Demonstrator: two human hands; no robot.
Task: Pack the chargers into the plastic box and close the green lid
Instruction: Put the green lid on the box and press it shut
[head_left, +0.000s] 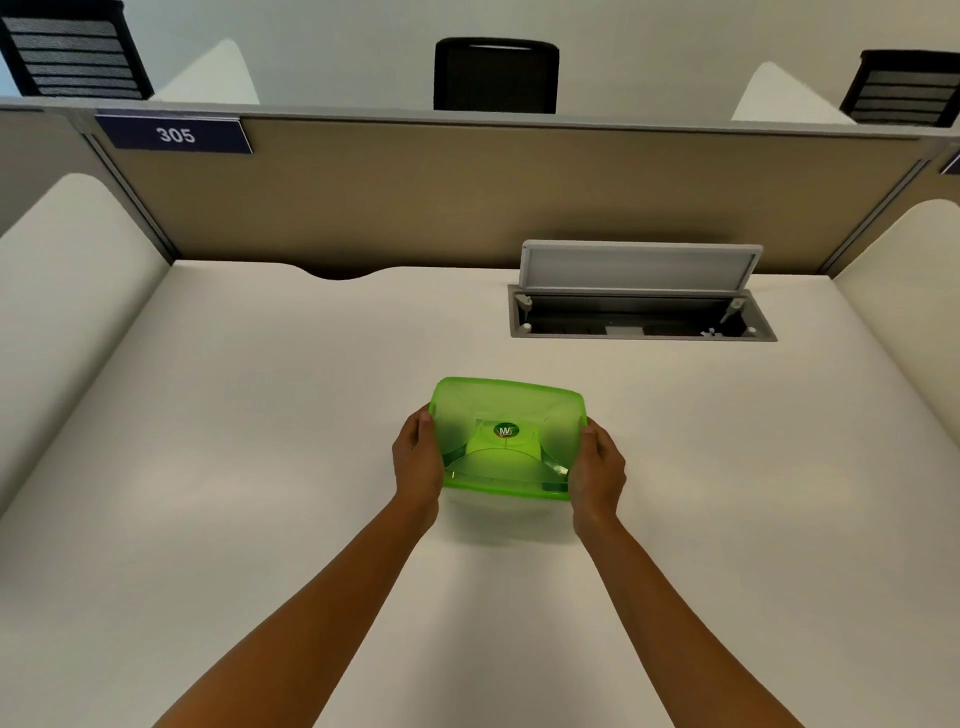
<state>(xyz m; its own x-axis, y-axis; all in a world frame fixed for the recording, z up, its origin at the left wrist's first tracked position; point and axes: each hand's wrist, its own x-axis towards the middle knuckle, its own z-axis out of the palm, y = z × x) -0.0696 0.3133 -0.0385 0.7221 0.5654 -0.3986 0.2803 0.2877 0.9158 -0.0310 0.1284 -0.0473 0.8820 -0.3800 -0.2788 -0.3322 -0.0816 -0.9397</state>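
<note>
The plastic box sits in the middle of the white desk with its translucent green lid (509, 415) on top, a round sticker at the lid's centre. The clear box body (506, 506) barely shows under the lid's near edge. My left hand (418, 465) grips the box's left side and my right hand (597, 470) grips its right side, fingers curled over the lid's rim. No chargers are visible; the box's contents cannot be made out through the lid.
An open cable hatch (641, 312) with its grey flap raised lies in the desk at the back right. Beige partitions (415, 197) wall the desk at the back and both sides. Black chairs (496, 75) stand beyond.
</note>
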